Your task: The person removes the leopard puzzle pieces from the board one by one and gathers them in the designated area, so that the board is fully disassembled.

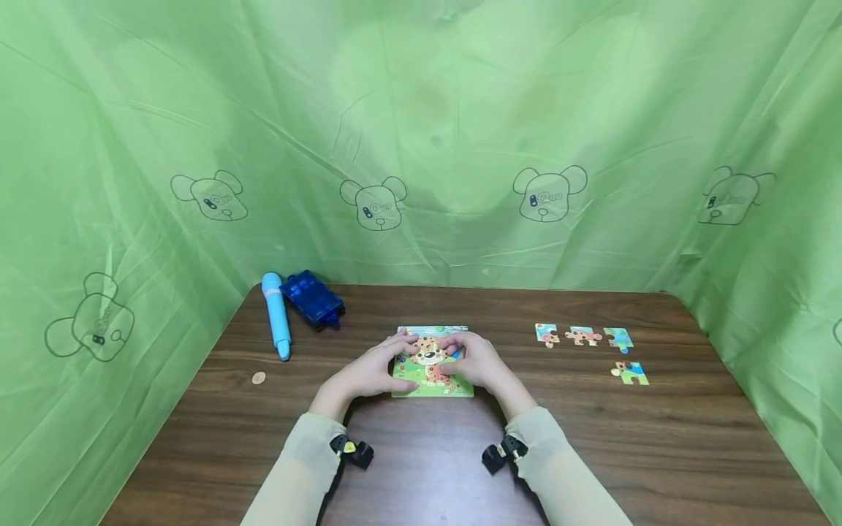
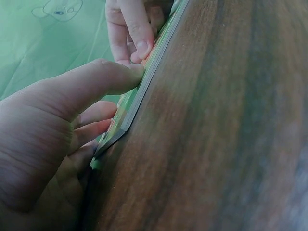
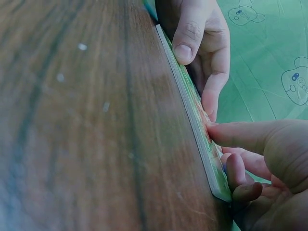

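A small jigsaw puzzle [image 1: 430, 381] with a cartoon spotted animal lies flat on the brown table. My left hand [image 1: 376, 369] rests on its left side, the thumb across the lower part and the fingers near the upper left. Over the right side is my right hand [image 1: 478, 360], its thumb and bent fingers touching the picture. In the left wrist view the left thumb [image 2: 103, 79] lies on the puzzle's surface by the near edge. The right thumb [image 3: 243, 134] presses on the board in the right wrist view. Neither hand visibly holds a separate piece.
To the right lie several loose puzzle pieces [image 1: 582, 335], one nearer than the others. A light blue marker-shaped tube [image 1: 276, 314] and a dark blue translucent case [image 1: 312, 298] are at the back left. A small round tan disc [image 1: 259, 378] lies near them. Green curtains [image 1: 447, 248] surround the table.
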`<act>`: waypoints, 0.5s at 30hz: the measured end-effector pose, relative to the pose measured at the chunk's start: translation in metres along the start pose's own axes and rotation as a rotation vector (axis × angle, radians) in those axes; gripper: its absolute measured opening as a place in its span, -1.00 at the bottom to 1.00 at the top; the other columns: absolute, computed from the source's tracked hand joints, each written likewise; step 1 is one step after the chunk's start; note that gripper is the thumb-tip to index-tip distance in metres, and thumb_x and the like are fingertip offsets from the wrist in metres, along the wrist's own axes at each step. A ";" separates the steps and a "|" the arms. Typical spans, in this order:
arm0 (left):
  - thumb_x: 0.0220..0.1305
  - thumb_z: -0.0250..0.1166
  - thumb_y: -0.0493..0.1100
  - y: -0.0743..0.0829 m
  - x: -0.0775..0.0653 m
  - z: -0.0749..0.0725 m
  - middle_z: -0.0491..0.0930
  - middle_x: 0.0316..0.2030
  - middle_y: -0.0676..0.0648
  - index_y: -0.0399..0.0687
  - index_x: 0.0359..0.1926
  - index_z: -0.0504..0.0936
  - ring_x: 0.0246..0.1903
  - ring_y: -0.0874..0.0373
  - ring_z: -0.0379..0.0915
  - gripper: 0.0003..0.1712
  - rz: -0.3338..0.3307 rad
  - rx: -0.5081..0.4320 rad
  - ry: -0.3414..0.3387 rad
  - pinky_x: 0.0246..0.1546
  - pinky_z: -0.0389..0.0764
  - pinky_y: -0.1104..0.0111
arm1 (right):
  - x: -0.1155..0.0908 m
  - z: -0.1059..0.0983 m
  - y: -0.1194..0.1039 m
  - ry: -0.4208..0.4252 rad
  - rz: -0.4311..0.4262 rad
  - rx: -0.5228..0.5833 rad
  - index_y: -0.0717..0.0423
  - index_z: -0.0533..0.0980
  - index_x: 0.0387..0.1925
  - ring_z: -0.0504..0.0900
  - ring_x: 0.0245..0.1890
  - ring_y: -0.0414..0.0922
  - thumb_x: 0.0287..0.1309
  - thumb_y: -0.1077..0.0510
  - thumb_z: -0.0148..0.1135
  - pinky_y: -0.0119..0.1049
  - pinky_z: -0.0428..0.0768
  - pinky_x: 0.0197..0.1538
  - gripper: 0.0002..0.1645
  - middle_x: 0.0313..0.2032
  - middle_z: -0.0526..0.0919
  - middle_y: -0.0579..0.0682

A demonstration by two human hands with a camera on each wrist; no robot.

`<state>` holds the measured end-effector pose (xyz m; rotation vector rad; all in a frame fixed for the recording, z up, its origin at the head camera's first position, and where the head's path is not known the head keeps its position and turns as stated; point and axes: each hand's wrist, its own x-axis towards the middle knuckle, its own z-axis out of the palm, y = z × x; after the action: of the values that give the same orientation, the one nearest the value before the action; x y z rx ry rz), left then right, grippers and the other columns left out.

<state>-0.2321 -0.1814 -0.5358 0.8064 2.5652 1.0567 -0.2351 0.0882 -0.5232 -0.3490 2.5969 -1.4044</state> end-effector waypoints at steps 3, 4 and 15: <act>0.30 0.60 0.17 0.000 0.000 0.000 0.27 0.66 -0.01 -0.01 0.41 0.61 0.73 -0.15 -0.17 -0.23 0.000 -0.005 0.005 0.64 0.03 -0.22 | 0.000 0.000 0.000 0.002 -0.003 0.004 0.08 0.76 0.00 0.50 -0.45 -0.16 0.01 0.27 0.74 -0.29 0.51 -0.31 -0.53 -0.21 0.70 -0.02; 0.29 0.60 0.17 0.001 0.000 0.000 0.27 0.66 0.00 -0.01 0.41 0.62 0.73 -0.15 -0.17 -0.24 -0.001 -0.003 0.004 0.65 0.03 -0.20 | 0.001 0.000 0.001 0.001 -0.001 0.012 0.07 0.75 0.00 0.51 -0.44 -0.17 0.01 0.28 0.74 -0.29 0.51 -0.30 -0.52 -0.21 0.70 -0.02; 0.28 0.60 0.15 0.001 -0.001 0.000 0.27 0.66 -0.02 -0.05 0.41 0.61 0.73 -0.14 -0.21 -0.22 0.008 -0.003 0.010 0.65 0.00 -0.20 | 0.000 0.001 0.003 -0.010 -0.016 0.058 0.08 0.70 0.00 0.56 -0.43 -0.13 -0.02 0.32 0.71 -0.24 0.59 -0.28 -0.48 -0.21 0.73 -0.02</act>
<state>-0.2312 -0.1814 -0.5354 0.8138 2.5705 1.0690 -0.2358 0.0891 -0.5262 -0.3684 2.5449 -1.4758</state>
